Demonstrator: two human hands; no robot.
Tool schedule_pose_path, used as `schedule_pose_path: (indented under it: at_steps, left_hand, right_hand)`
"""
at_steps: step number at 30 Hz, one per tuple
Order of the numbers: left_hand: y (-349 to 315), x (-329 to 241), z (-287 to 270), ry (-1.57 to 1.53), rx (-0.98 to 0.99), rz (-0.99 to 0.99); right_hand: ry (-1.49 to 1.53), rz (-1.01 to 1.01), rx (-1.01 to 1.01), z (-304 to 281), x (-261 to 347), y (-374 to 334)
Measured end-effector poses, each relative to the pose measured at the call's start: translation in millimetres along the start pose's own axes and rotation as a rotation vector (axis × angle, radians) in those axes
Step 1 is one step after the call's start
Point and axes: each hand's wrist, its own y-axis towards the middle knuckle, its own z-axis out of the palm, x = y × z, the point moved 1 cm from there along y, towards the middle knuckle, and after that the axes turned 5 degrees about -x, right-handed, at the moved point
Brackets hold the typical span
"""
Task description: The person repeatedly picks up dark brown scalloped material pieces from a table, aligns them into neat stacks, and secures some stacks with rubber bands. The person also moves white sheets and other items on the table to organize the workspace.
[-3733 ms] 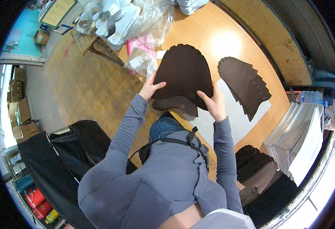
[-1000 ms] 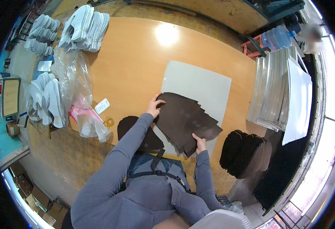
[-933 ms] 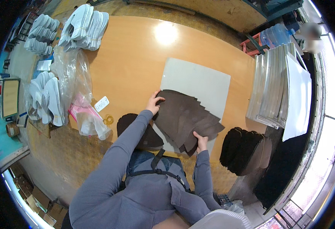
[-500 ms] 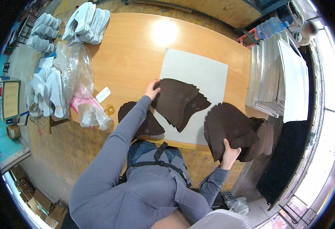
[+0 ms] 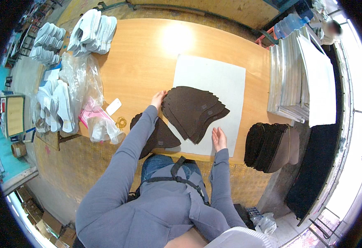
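Observation:
Dark brown, bell-shaped flat pieces lie fanned in an overlapping stack (image 5: 195, 109) on a pale grey sheet (image 5: 210, 70). At the stack's upper left edge is my left hand (image 5: 158, 99), its fingers stretched along the border. My right hand (image 5: 219, 139) is open and empty, held upright just off the stack's lower right side. Partly under my left forearm lies another dark brown piece or small pile (image 5: 160, 134). A thick bundle of similar brown pieces (image 5: 265, 146), with a thin yellowish band at its right end, rests at the table's right edge.
On the wooden table (image 5: 135, 53), bundles of white cut-outs (image 5: 93, 33) stand at far left. Plastic bags (image 5: 81, 74), a white tag (image 5: 114, 106) and yellow rubber bands (image 5: 121, 122) lie nearer. Stacked boards (image 5: 288, 78) line the right side, and a water bottle (image 5: 288, 25) is behind.
My right hand has let go of the brown pieces at the right and moved left beside the fanned stack. Those pieces now sit with the bundle. My left hand has shifted slightly left.

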Motion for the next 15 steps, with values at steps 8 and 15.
schedule_pose_path:
  at_steps: [8, 15]
  left_hand:
    - [-6.0, 3.3, 9.7, 0.143, -0.041, 0.024]
    - [-19.6, -0.6, 11.1, 0.271, -0.019, -0.006]
  right_hand:
    - [-0.065, 0.037, 0.22, 42.7, 6.5, 11.6]
    - [-0.292, -0.247, 0.07, 92.4, 11.3, -33.9]
